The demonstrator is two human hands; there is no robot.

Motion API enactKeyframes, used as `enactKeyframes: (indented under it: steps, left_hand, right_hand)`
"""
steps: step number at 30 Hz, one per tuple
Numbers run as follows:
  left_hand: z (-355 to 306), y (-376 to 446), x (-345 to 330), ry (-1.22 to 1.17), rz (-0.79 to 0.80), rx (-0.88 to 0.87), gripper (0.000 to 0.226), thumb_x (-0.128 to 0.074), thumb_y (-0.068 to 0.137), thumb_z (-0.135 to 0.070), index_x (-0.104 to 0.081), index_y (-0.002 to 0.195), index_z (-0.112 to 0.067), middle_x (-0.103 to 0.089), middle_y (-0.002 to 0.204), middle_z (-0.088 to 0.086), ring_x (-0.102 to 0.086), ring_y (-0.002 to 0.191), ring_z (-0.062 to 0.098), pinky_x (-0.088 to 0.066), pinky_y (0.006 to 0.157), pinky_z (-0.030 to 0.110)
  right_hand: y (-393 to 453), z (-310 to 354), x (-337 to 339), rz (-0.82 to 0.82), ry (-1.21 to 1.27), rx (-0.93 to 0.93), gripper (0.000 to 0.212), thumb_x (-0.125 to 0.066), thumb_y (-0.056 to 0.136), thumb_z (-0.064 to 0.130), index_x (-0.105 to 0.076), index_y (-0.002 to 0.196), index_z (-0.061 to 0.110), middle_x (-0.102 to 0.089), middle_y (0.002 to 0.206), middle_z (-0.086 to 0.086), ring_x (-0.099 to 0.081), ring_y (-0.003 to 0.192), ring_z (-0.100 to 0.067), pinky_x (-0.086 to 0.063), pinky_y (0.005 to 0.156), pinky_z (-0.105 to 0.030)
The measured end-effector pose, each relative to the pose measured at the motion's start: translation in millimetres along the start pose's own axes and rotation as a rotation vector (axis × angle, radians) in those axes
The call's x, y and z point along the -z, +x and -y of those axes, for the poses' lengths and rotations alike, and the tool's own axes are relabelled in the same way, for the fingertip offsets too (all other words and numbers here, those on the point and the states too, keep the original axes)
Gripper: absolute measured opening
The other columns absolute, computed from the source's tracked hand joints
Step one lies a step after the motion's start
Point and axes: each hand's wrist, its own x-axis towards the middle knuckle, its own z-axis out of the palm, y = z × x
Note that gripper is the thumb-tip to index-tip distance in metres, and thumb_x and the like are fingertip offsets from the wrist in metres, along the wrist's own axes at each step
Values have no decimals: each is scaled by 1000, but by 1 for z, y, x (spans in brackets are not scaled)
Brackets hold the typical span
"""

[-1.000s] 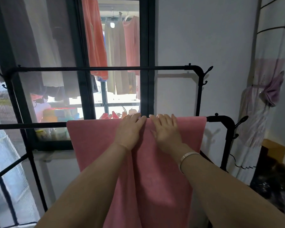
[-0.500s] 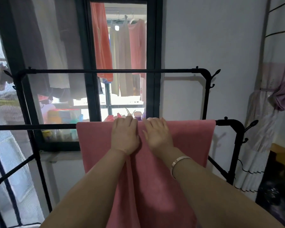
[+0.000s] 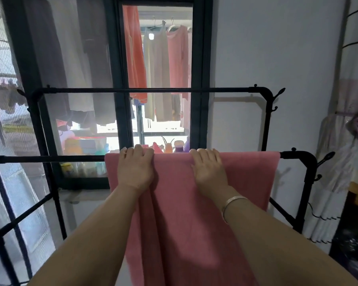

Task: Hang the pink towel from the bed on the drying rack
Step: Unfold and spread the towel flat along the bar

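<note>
Both hands had slid apart since half a second before: the left hand [image 3: 135, 170] and the right hand [image 3: 209, 171] lay flat, grip wide, on the pink towel [image 3: 194, 213], which hung over the lower bar of the drying rack [image 3: 298, 156].

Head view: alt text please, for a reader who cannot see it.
Both bare hands, left hand and right hand, rest flat and apart on a pink towel draped over the lower bar of a black metal drying rack before a dark-framed window.
</note>
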Motion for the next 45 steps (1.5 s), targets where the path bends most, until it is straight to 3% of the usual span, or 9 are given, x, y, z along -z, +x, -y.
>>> enactKeyframes:
  steps: [5, 10, 16, 23, 28, 34, 39, 42, 45]
  left_hand:
    - [2, -3, -1, -63, 13, 51, 39, -48, 80, -14, -56, 119, -16, -57, 110, 14, -50, 103, 36, -27, 106, 47]
    - [0, -4, 1, -77, 36, 42, 37, -48, 81, -20, -54, 118, -18, -54, 113, 10, -47, 107, 33, -25, 106, 45]
    - [17, -5, -1, -69, 62, -29, 44, -41, 85, -20, -48, 128, -24, -54, 119, 10, -46, 115, 31, -17, 113, 46]
    - [60, -7, 0, -51, 17, 109, 41, -41, 87, -18, -51, 126, -23, -58, 120, 12, -46, 118, 33, -10, 114, 49]
    - [58, -9, 2, -104, 49, 116, 45, -40, 85, -19, -44, 130, -27, -54, 126, 10, -42, 121, 33, -13, 114, 48]
    - [60, -10, 2, -117, 65, 64, 42, -40, 88, -29, -44, 130, -27, -55, 127, 6, -43, 121, 30, -18, 112, 48]
    - [87, -7, 11, -130, 22, -42, 48, -42, 84, -26, -45, 132, -31, -51, 133, 5, -40, 127, 26, -6, 113, 49]
    - [104, -13, 10, -147, -68, 33, 47, -46, 85, -23, -51, 132, -26, -49, 138, 8, -37, 131, 26, -5, 115, 48]
    - [106, -18, 12, -212, -122, 241, 46, -47, 86, -18, -52, 132, -16, -46, 142, 9, -35, 134, 26, -5, 116, 48]
  right_hand:
    - [11, 17, 6, 74, 1, -57, 49, -35, 95, 43, -42, 135, 15, -46, 137, -8, -36, 129, -27, -13, 117, -44]
    - [30, 63, 3, 120, 134, 40, 46, -35, 98, 34, -34, 139, 13, -43, 141, -8, -34, 131, -24, -17, 117, -41]
    - [22, 64, -7, 146, 103, 52, 47, -43, 95, 30, -36, 137, 12, -48, 132, -7, -38, 121, -26, -21, 113, -37]
    - [21, 62, -6, 156, 105, 73, 49, -43, 93, 32, -38, 137, 12, -49, 130, -7, -41, 120, -25, -20, 112, -38]
    - [30, 82, -2, 150, 84, -13, 49, -41, 95, 37, -37, 136, 9, -45, 137, -11, -34, 130, -27, -9, 117, -40]
    - [43, 140, -14, 167, 199, 77, 58, -39, 94, 18, -18, 148, 11, -28, 151, -7, -17, 142, -23, -2, 118, -34]
    - [33, 140, -20, 104, 170, 99, 56, -40, 90, 11, -27, 145, 5, -39, 145, -13, -30, 135, -27, -9, 118, -39]
    - [31, 143, -20, 125, 150, 77, 56, -39, 92, 11, -25, 145, 5, -35, 147, -14, -26, 138, -29, -8, 119, -42]
    - [31, 145, -16, 159, 157, 66, 59, -40, 90, 12, -22, 147, 7, -30, 150, -13, -21, 140, -28, -6, 120, -43]
